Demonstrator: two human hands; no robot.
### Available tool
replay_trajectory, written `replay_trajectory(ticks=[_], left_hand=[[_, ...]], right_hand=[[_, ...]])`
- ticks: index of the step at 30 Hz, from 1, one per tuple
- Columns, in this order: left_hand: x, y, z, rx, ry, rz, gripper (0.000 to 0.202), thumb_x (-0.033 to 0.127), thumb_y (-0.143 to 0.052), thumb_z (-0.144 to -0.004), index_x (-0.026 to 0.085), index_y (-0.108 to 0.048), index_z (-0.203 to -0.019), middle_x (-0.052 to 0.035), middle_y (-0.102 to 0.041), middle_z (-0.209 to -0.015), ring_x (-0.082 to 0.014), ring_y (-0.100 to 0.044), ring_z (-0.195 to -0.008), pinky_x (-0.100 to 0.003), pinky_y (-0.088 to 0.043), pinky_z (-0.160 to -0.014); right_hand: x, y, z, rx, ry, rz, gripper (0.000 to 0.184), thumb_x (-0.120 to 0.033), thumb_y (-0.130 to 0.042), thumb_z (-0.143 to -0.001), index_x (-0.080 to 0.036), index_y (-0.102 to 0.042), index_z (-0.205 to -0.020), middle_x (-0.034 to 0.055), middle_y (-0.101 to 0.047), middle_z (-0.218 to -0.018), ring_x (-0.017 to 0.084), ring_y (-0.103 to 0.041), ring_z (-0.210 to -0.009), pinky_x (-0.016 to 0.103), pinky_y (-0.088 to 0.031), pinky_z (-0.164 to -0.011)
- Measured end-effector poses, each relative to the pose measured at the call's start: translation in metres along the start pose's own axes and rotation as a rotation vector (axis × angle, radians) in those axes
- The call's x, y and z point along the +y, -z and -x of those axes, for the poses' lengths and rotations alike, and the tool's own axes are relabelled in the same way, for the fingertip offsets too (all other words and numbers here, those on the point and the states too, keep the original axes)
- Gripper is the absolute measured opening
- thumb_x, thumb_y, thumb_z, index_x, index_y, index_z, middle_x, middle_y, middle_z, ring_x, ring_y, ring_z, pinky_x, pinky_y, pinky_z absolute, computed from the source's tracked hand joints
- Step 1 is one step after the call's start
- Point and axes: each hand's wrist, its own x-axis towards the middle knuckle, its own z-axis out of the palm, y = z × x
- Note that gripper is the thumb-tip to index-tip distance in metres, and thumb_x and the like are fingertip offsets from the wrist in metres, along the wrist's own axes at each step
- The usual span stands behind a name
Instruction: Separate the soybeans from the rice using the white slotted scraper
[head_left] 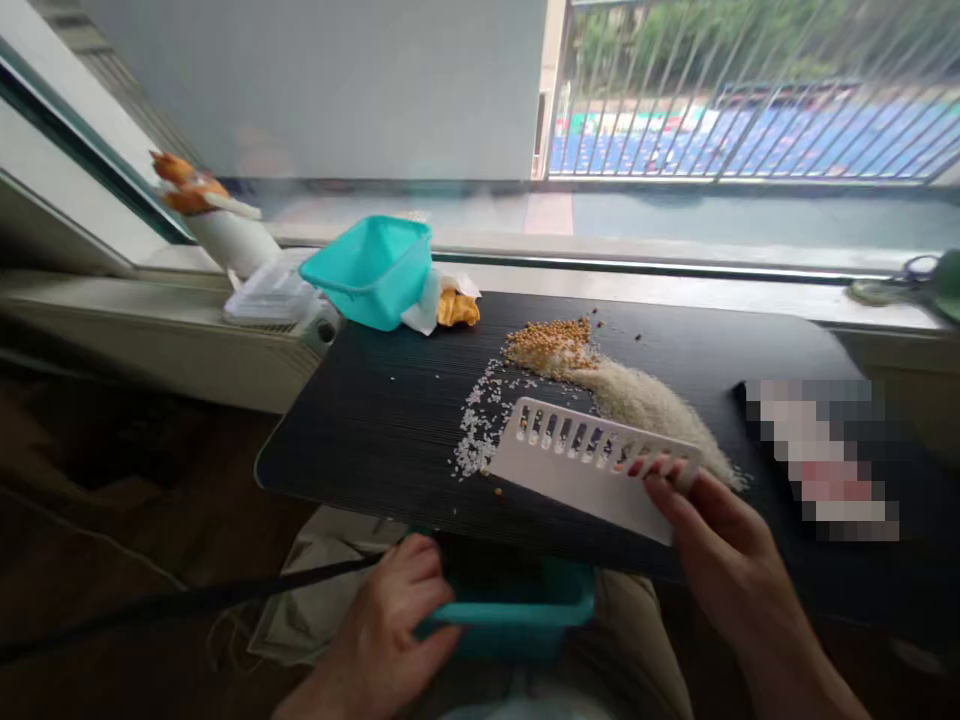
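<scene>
My right hand (720, 540) pinches one end of a flat white slotted plate (577, 480), tilted over the black table (360, 420). A row of slots runs along the plate's far edge. Behind it lies a long heap of rice (652, 400), with yellow-brown soybeans (555, 340) piled at its far left end. Loose white grains (476, 430) are scattered left of the plate, and a few beans lie near its corner. Below the table's front edge, my left hand (397, 620) grips the left rim of a teal basin (517, 613) on my lap; the basin's inside is dark.
A second teal basin (367, 270) stands at the table's back left, beside a crumpled yellow and white wrapper (456, 305). On the right lies a dark-edged, pixelated flat object (817, 460). A cat figure (191, 190) and a clear plastic box (274, 290) are by the window.
</scene>
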Motion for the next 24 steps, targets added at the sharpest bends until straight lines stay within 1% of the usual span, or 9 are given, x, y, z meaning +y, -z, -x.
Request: replay_trajectory(ticks=[6,8,12,15,17,19,21,24], left_hand=[[-0.001,-0.001,0.002,0.044,-0.041,-0.028,0.020,0.003,-0.057,-0.077,0.017,-0.057,-0.063,-0.0022,-0.055,-0.068,-0.0220,-0.056,-0.079,-0.030,-0.045,-0.068],[-0.001,-0.001,0.001,0.042,-0.050,-0.035,0.021,0.004,-0.057,-0.079,0.017,-0.058,-0.063,-0.0022,-0.056,-0.068,-0.0220,-0.057,-0.079,-0.030,-0.045,-0.067],[0.000,-0.001,-0.001,0.044,-0.053,-0.041,0.021,0.004,-0.059,-0.079,0.017,-0.059,-0.062,-0.0022,-0.056,-0.067,-0.0219,-0.057,-0.078,-0.029,-0.046,-0.067],[0.001,0.000,-0.002,0.040,-0.050,-0.039,0.021,0.004,-0.060,-0.079,0.017,-0.060,-0.062,-0.0022,-0.057,-0.067,-0.0219,-0.057,-0.078,-0.030,-0.046,-0.067],[0.001,0.001,-0.002,0.027,-0.042,-0.037,0.021,0.004,-0.062,-0.079,0.016,-0.060,-0.062,-0.0025,-0.058,-0.068,-0.0223,-0.058,-0.079,-0.030,-0.047,-0.067],[0.001,0.001,-0.002,0.018,-0.036,-0.036,0.021,0.003,-0.062,-0.078,0.016,-0.060,-0.062,-0.0027,-0.058,-0.068,-0.0227,-0.058,-0.079,-0.031,-0.047,-0.068],[0.001,0.001,-0.002,0.011,-0.031,-0.035,0.021,0.004,-0.062,-0.078,0.016,-0.060,-0.062,-0.0030,-0.058,-0.069,-0.0229,-0.058,-0.080,-0.032,-0.048,-0.068],[0.000,0.001,-0.001,0.013,-0.031,-0.026,0.022,0.005,-0.061,-0.080,0.017,-0.060,-0.062,-0.0036,-0.058,-0.070,-0.0233,-0.058,-0.081,-0.032,-0.049,-0.069]], right_hand=[[0.006,0.001,0.002,0.066,-0.014,0.014,0.023,-0.047,-0.080,-0.078,-0.028,-0.081,-0.090,0.0033,-0.079,-0.096,0.022,-0.072,-0.097,0.027,-0.058,-0.090],[0.005,-0.001,0.000,0.066,-0.021,0.034,0.026,-0.049,-0.080,-0.078,-0.027,-0.081,-0.091,0.0040,-0.079,-0.098,0.023,-0.072,-0.099,0.030,-0.057,-0.093],[0.002,-0.001,-0.002,0.013,-0.038,0.067,0.029,-0.050,-0.079,-0.078,-0.024,-0.081,-0.091,0.0060,-0.079,-0.099,0.025,-0.072,-0.100,0.034,-0.056,-0.095],[0.002,0.004,0.001,-0.007,-0.082,0.017,0.029,-0.049,-0.081,-0.076,-0.026,-0.082,-0.093,0.0061,-0.079,-0.099,0.025,-0.073,-0.099,0.032,-0.058,-0.092],[0.001,0.006,0.005,0.027,-0.096,-0.033,0.026,-0.047,-0.083,-0.075,-0.028,-0.082,-0.093,0.0041,-0.080,-0.099,0.022,-0.073,-0.099,0.026,-0.057,-0.090],[0.000,0.008,0.008,0.052,-0.093,-0.067,0.023,-0.046,-0.083,-0.075,-0.030,-0.082,-0.093,0.0027,-0.080,-0.097,0.020,-0.073,-0.098,0.022,-0.056,-0.090],[0.000,0.009,0.011,0.034,-0.078,-0.071,0.021,-0.045,-0.082,-0.076,-0.030,-0.082,-0.091,0.0031,-0.080,-0.095,0.020,-0.074,-0.096,0.024,-0.057,-0.089],[0.003,0.013,0.018,-0.033,-0.067,-0.036,0.022,-0.045,-0.082,-0.076,-0.027,-0.082,-0.089,0.0055,-0.080,-0.092,0.024,-0.075,-0.093,0.028,-0.060,-0.087]])
